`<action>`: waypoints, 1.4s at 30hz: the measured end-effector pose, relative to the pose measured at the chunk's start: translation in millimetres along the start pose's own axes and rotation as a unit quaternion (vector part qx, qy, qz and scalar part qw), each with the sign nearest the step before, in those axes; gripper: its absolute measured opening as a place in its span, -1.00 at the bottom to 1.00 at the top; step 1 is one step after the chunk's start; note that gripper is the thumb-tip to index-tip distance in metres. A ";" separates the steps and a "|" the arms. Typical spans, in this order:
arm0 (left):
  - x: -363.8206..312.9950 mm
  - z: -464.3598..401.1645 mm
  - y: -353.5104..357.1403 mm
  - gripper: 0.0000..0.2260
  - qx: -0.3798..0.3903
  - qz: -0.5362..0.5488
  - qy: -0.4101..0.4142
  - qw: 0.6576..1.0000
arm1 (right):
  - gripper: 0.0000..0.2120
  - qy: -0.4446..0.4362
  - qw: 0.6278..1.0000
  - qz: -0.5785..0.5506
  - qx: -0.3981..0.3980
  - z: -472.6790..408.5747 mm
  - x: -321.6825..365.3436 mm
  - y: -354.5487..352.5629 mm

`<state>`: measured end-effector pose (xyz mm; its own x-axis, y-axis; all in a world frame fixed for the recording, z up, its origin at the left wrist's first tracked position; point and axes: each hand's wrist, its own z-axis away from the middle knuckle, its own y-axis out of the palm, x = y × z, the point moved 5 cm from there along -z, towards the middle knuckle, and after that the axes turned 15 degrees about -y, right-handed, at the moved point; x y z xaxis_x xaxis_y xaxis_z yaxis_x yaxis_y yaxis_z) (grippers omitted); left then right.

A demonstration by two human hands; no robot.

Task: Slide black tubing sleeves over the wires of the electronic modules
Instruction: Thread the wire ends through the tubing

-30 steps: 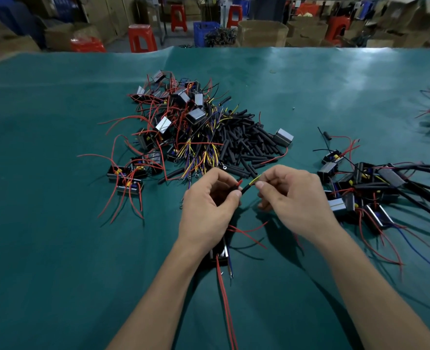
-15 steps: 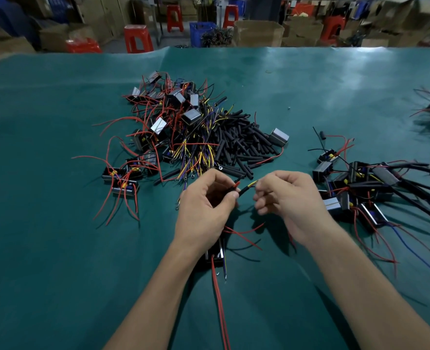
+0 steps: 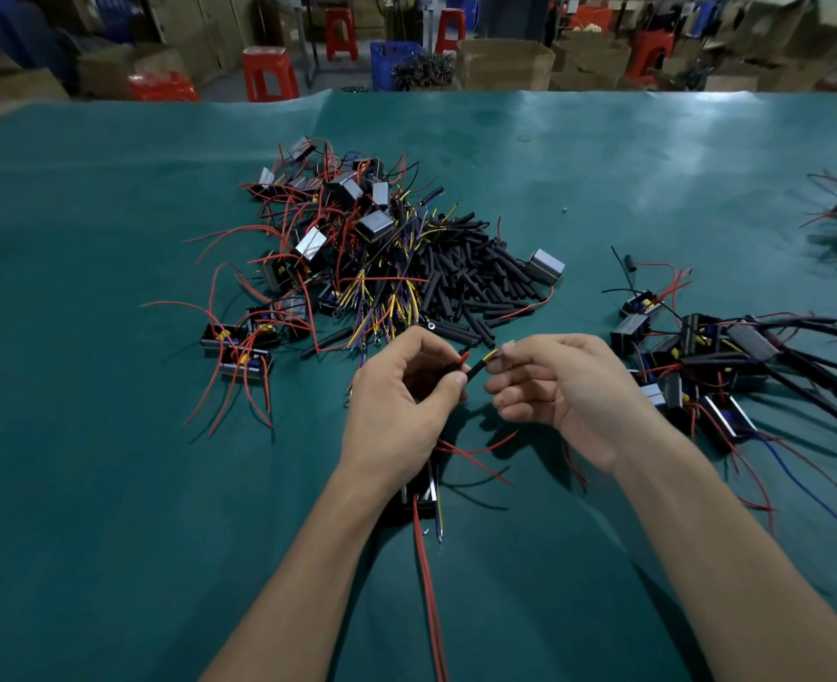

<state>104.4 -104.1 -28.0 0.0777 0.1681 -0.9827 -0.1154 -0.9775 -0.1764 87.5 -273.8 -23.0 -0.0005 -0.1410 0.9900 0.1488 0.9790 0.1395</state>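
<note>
Right hand (image 3: 569, 391) drew back slightly; sleeve pile (image 3: 475, 283) lies beyond.

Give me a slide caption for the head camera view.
Left hand holds a black tubing sleeve while right hand feeds yellow wires in.

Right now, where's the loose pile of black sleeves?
Head view: the pile of black sleeves lies on the green table just beyond both hands, right of the tangle of unsleeved modules.
</note>
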 end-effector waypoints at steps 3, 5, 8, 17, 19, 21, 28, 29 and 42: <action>-0.7 0.1 0.1 -0.84 0.004 0.004 0.003 1.000 | -0.77 0.011 1.000 -0.013 0.004 0.4 -0.7 0.6; -0.7 0.1 0.4 -0.84 0.007 0.005 0.003 1.000 | -0.74 0.023 1.000 -0.016 0.004 0.4 -1.2 1.3; 0.0 0.5 0.8 -0.84 0.010 0.005 0.001 1.000 | -0.73 0.045 0.999 -0.023 0.002 0.1 -2.5 2.1; 0.7 0.5 -0.2 -0.82 0.005 0.006 -0.003 1.000 | -0.76 -0.065 0.993 0.102 0.010 -0.6 4.5 -2.9; 0.8 0.6 -0.4 -0.82 0.004 0.005 -0.002 1.000 | -0.79 -0.119 0.981 0.151 0.005 -1.0 8.0 -3.9; 1.2 -0.2 -0.3 -0.83 0.004 0.008 -0.004 1.000 | -0.80 -0.169 0.966 0.194 -0.004 -1.0 10.8 -4.4; 2.0 -1.2 -0.5 -0.83 0.008 0.017 -0.011 1.000 | -0.77 -0.261 0.920 0.291 -0.031 1.0 14.3 -2.4; 2.1 -1.4 -0.4 -0.83 0.009 0.020 -0.012 1.000 | -0.77 -0.263 0.917 0.297 -0.033 1.2 14.4 -2.4; 3.2 -2.8 1.0 -0.82 0.002 0.008 0.000 1.000 | -0.76 -0.158 0.975 0.094 -0.125 2.5 -7.2 6.3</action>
<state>107.3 -104.9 -31.2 0.0749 0.1525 -0.9855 -0.1198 -0.9797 -0.1607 85.9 -266.3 -29.1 -0.2486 0.1287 0.9600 0.4119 0.9111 -0.0155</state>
